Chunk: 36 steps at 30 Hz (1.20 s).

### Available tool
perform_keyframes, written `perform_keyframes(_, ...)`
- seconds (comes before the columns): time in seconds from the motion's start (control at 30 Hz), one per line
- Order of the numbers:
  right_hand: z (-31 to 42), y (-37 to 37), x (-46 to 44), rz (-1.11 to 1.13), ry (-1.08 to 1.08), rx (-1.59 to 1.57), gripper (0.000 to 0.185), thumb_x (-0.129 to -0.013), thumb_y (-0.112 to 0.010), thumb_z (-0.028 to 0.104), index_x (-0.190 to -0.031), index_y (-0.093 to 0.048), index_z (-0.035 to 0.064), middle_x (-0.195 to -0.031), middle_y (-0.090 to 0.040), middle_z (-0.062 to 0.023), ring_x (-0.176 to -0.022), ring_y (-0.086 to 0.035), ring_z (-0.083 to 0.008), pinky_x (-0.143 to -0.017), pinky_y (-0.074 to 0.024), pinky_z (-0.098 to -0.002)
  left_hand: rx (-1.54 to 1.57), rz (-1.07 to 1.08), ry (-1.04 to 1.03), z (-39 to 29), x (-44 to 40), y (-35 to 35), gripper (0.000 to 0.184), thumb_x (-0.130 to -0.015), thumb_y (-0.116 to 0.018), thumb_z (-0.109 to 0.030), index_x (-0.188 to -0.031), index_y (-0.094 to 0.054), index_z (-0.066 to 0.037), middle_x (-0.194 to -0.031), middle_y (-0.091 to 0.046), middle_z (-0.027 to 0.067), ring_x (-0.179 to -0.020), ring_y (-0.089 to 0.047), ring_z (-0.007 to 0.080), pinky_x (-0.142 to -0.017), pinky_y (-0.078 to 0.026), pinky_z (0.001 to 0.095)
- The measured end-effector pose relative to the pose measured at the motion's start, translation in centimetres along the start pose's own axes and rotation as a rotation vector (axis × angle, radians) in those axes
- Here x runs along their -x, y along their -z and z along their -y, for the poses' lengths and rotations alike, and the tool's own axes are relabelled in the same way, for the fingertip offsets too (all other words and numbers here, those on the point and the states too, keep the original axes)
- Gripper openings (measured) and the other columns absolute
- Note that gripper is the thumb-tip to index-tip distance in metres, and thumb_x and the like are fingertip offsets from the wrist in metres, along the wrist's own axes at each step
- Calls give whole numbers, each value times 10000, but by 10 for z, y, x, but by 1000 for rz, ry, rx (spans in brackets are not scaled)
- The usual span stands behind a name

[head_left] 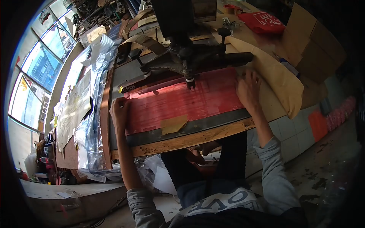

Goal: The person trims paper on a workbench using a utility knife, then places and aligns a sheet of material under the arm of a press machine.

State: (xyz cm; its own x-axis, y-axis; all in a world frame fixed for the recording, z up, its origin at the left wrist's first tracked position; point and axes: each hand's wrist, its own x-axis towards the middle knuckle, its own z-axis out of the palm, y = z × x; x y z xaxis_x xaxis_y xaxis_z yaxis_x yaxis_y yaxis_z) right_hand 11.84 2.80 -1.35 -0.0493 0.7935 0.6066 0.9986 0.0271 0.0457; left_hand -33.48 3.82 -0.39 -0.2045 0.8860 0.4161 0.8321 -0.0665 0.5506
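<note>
A glossy red translucent sheet (163, 108) lies across the dark bed of a machine. My left hand (119, 111) is closed at the sheet's left edge, fingers curled and pinched near its far corner. At the opposite edge my right hand (249, 90) has its fingers bent round the sheet's right side; the exact grip is partly hidden. Above the sheet, between my hands, hangs the dark metal machine head (186, 53) with a small tip pointing down. A torn piece of brown paper (174, 124) lies at the sheet's near edge.
Clear plastic sheeting (100, 72) covers the left side. Brown paper (281, 81) curls over the right edge, with a cardboard box (315, 45) and a red bag (262, 22) behind. A wooden strip (190, 138) edges the bench before my legs.
</note>
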Motion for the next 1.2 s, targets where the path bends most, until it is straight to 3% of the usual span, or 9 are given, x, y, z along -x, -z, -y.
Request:
perform_keyframes(0.17, 1, 3, 4, 19, -31, -61, 223, -765, -617, 112, -984, -646, 85, -996, -502, -114, -980, -462, -292, -803, -379, -447, -14, -23, -43, -2, 0, 2, 206, -734, -715, -125, -896, -646, -19, -880, -658, 127, -814, -655, 248, -747, -502, 349)
perform_keyframes(0.57, 1, 3, 5, 51, -73, -80, 239, -812, -621, 162, -1043, -644, 111, -1001, -498, -115, -988, -465, -291, -813, -382, -450, -69, -28, 61, -6, 1, 10, 209, -756, -690, -149, -896, -641, -2, -852, -672, 144, -790, -671, 242, -719, -515, 338)
perform_keyframes(0.97, -6, 2, 7, 113, -88, -145, 354, -794, -602, 76, -1134, -635, 166, -1035, -489, -103, -1011, -460, -289, -833, -406, -445, -102, -30, 100, 0, 1, 15, 154, -727, -650, -113, -853, -626, -29, -771, -669, 132, -723, -669, 241, -659, -504, 335)
perform_keyframes(1.2, -6, 4, 2, 19, -103, -188, 247, -739, -603, -32, -980, -579, 17, -958, -527, -181, -902, -540, -344, -754, -484, -442, -73, -93, 3, 4, 2, 9, 150, -733, -651, -104, -837, -609, -5, -765, -663, 140, -730, -668, 256, -680, -506, 346)
